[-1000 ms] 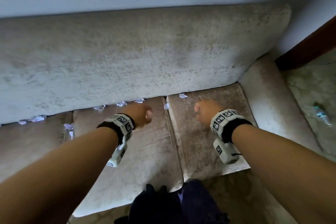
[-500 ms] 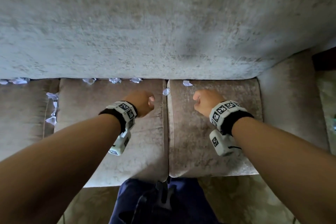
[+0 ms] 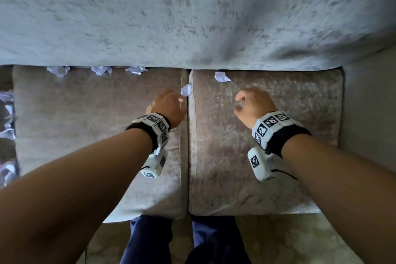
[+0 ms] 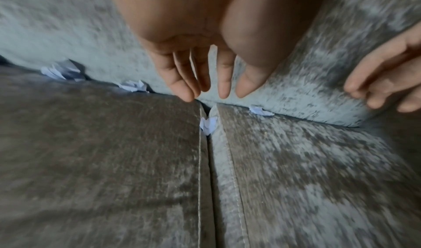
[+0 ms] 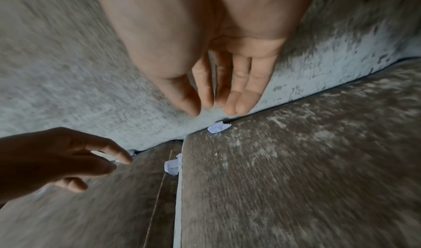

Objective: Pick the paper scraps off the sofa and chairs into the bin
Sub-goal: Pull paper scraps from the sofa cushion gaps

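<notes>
Crumpled pale-blue paper scrap [image 3: 186, 89] wedged in the seam between two seat cushions, just ahead of left hand [image 3: 169, 105]; another scrap [image 3: 222, 76] against the backrest [image 3: 192, 17], beyond right hand [image 3: 252, 103]. Both hands empty, fingers loosely extended. Risk: pushing light, flimsy paper deeper into the seam of the plush velvety sofa.

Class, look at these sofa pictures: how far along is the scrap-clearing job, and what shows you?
Nothing visibly done: no bin is in view and neither hand holds paper. In hand: the left hand reaches for the scrap in the cushion seam, and the right hand nears the scrap by the backrest. Left: three more scraps along the backrest.
</notes>
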Demonstrator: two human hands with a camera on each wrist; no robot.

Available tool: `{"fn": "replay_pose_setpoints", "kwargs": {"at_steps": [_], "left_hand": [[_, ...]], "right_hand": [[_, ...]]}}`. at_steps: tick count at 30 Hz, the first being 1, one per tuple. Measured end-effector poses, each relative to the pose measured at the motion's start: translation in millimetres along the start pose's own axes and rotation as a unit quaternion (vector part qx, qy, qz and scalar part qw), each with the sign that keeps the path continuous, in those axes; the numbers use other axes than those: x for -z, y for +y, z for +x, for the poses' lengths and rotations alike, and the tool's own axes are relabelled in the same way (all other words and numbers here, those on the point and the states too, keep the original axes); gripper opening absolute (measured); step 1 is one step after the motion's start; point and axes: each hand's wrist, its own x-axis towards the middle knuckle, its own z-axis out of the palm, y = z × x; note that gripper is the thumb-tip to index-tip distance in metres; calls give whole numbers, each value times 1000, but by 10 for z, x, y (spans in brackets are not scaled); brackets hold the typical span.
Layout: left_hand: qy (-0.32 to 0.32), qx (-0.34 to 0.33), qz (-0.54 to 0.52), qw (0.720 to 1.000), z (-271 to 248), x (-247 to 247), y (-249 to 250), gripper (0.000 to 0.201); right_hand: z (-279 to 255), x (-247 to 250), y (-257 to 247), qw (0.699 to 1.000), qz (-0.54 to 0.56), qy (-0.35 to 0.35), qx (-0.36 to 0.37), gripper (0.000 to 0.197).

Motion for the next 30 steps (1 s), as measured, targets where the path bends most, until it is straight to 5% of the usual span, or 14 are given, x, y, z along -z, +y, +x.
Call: {"fn": "replay_pose_setpoints", "kwargs": {"at_steps": [10,18,23,30], "left_hand": [[-72,8,44,996,770,-497,137,42],[-20,-41,104,994,1064,-631,11,29],[10,3,46,999,1121,-638,-66,8],[2,27,-52,998,787,-598,-216,13]], "right_hand": [[463,-464,235,1000,20,-7,-2,18],[764,-620,325,1000,27,0,2,13],[894,-623,260,999,31,18,8,13],[1043,-563,133,999,-10,25,38,16]]}}
